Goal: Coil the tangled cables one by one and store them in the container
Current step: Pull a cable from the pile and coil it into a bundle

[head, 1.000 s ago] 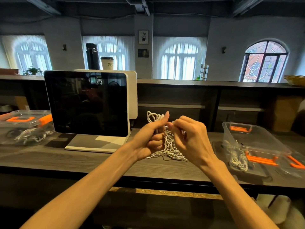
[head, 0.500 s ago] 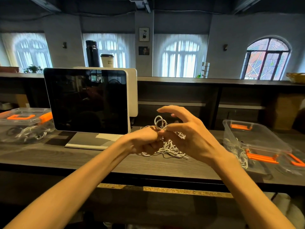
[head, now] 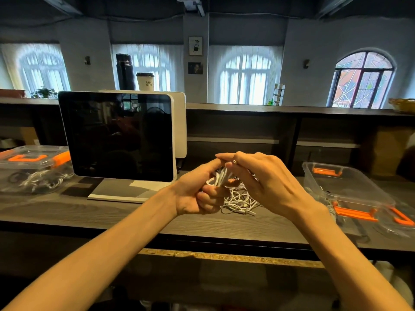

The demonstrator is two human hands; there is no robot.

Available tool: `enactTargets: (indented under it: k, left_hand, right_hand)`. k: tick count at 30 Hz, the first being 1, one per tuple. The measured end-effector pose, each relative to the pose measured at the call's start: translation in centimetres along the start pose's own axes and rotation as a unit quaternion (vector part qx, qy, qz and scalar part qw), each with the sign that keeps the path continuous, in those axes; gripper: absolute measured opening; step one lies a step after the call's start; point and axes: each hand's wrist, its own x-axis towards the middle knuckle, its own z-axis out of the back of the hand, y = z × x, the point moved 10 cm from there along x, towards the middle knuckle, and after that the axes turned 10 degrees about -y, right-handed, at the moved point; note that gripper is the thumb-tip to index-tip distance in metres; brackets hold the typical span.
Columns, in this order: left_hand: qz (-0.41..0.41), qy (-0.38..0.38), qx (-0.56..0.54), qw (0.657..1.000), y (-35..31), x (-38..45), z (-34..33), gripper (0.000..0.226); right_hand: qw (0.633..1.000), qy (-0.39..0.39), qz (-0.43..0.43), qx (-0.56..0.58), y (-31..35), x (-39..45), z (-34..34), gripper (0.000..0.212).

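My left hand (head: 197,194) grips a small coil of white cable (head: 219,179) in its curled fingers, just above the dark wooden counter. My right hand (head: 262,180) is right beside it, fingers curled over the top of the coil and pinching the cable's end. Beneath and behind both hands lies a tangled heap of white cables (head: 238,202) on the counter. An open clear container (head: 343,187) with orange clasps stands at the right and holds a few coiled white cables.
A dark-screened terminal (head: 119,138) on a white stand sits left of my hands. A closed clear box (head: 33,167) with an orange handle and cables inside is at the far left. A clear lid (head: 397,223) lies by the right container. The counter's front edge (head: 202,241) runs below my wrists.
My right hand has come down from an open spread over the coil to a close pinch on the cable. The left hand has kept its grip on the coil, which now looks tighter.
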Motion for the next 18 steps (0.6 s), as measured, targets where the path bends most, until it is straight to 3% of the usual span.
enactTargets:
  k: [2, 5, 10, 15, 18]
  left_hand:
    - [-0.002, -0.032, 0.038, 0.999, -0.4, -0.1, 0.6, 0.035]
    - [0.021, -0.046, 0.13, 0.99, -0.1, -0.4, 1.1, 0.037]
    - [0.05, 0.022, 0.161, 0.985, 1.2, -1.2, -0.1, 0.045]
    - [0.002, 0.112, 0.03, 0.993, 0.2, -1.3, -1.8, 0.046]
    - [-0.043, 0.121, 0.093, 0.987, -0.5, -1.5, -2.0, 0.028]
  right_hand:
    - [0.999, -0.013, 0.01, -0.045, -0.5, -0.5, 0.0, 0.039]
    - [0.999, -0.004, 0.013, -0.046, -0.3, -0.7, -0.1, 0.041]
    - [0.977, 0.084, -0.116, 0.16, -0.4, -0.6, -1.6, 0.037]
    - [0.979, -0.008, -0.129, 0.157, -0.9, -0.3, 0.1, 0.034]
    - [0.983, -0.046, -0.116, 0.135, -0.9, -0.6, 0.7, 0.037]
